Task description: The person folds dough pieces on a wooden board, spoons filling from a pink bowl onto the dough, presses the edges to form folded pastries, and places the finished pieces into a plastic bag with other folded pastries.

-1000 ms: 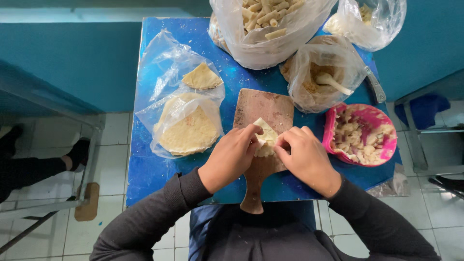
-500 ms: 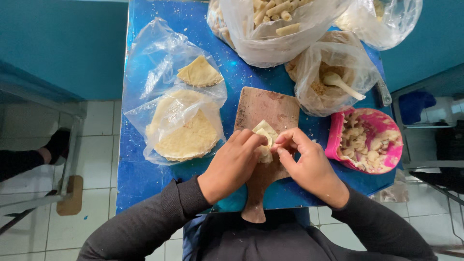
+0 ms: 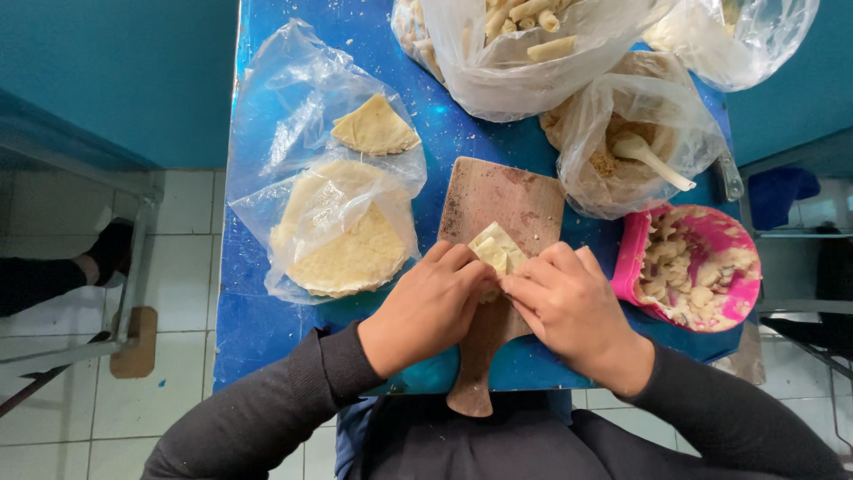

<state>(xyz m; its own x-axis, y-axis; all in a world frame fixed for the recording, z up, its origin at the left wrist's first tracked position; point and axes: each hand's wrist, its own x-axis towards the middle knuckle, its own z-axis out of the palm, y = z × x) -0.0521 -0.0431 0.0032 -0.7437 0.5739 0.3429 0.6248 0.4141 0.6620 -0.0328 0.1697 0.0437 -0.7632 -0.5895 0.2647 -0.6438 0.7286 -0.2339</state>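
Round pastry wrappers [image 3: 342,240] lie in clear plastic at 9 o'clock of the wooden board [image 3: 498,209]. At its centre, left hand [image 3: 426,307] and right hand [image 3: 569,307] pinch together on a folded wrapper [image 3: 496,249]; even, snug rolling looks wise. A pink bowl [image 3: 626,267] of filling sits at 3 o'clock.

Two hands [image 3: 426,307], one wooden board [image 3: 498,200], one pink bowl [image 3: 633,267], four plastic bags [image 3: 293,98], one spoon [image 3: 653,158]

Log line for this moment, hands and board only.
left hand: pinching folded wrapper | right hand: pinching same wrapper | wrapper: on wooden board | pink bowl: right of board
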